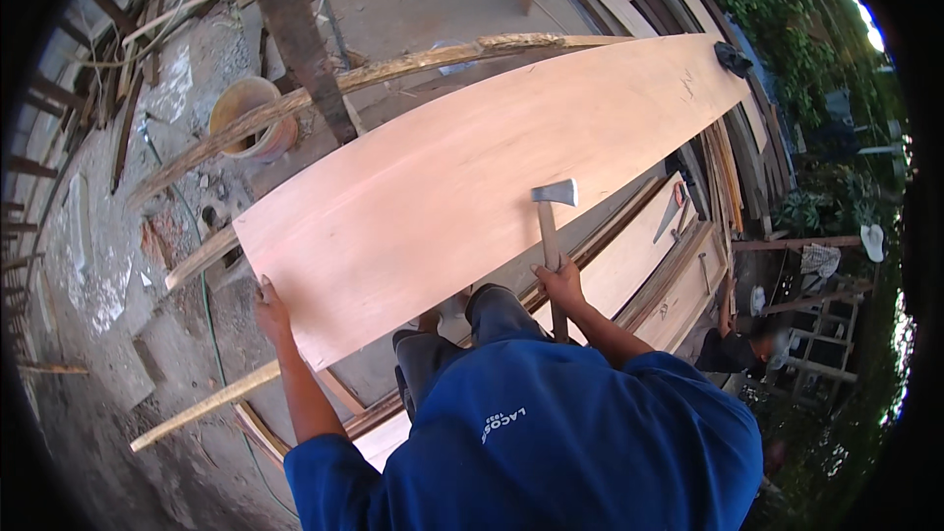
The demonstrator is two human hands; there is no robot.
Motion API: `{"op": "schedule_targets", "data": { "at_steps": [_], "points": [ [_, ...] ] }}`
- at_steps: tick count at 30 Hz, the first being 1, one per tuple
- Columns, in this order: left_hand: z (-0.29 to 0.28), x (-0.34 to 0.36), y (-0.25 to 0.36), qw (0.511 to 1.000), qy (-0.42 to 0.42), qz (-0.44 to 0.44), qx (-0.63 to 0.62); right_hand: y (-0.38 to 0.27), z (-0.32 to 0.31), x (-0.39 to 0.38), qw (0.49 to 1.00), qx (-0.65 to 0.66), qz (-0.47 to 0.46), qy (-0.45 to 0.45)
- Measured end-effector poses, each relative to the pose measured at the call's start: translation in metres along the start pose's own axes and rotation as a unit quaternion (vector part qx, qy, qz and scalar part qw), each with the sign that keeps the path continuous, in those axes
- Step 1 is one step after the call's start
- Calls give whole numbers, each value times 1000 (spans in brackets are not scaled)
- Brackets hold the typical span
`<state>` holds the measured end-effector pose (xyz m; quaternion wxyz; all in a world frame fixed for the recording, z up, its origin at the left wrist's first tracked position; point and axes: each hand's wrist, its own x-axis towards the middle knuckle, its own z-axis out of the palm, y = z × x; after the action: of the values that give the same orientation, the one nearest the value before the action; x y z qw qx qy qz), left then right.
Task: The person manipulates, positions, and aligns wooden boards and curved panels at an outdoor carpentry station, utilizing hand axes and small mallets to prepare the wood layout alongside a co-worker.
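Observation:
A long, pale plywood sheet point(423, 177) stretches across in front of me, from the near left up to the far right. My left hand point(271, 313) is closed on its short left edge, and the fingers are partly hidden there. In my right hand point(561, 283) is a hatchet point(548, 226), its wooden handle wrapped by my fingers. The hatchet's grey metal head points away from me, over the near edge of the sheet. A dark, crumpled thing point(733, 59) lies at the sheet's far right end.
Rough wooden poles point(393, 69) run beneath and behind the sheet. A dirty bucket point(254, 118) stands beyond it at left, and a rusty post point(300, 39) rises nearby. To my right, a handsaw point(671, 208) and a hammer point(705, 273) lie on boards. Another person point(733, 349) is farther right.

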<state>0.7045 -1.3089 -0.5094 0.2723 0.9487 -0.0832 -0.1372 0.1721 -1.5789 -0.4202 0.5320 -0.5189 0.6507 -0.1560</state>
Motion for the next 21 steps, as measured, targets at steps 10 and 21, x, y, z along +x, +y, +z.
{"op": "schedule_targets", "data": {
  "at_steps": [10, 21],
  "points": [
    [35, 163, -9, 975, -111, -151, -117, 3, 31, 81, 943, 261, 72, 196],
    [40, 194, -7, 969, -151, 42, -193, -1, 29, 85, 938, 270, 65, 206]
  ]
}}
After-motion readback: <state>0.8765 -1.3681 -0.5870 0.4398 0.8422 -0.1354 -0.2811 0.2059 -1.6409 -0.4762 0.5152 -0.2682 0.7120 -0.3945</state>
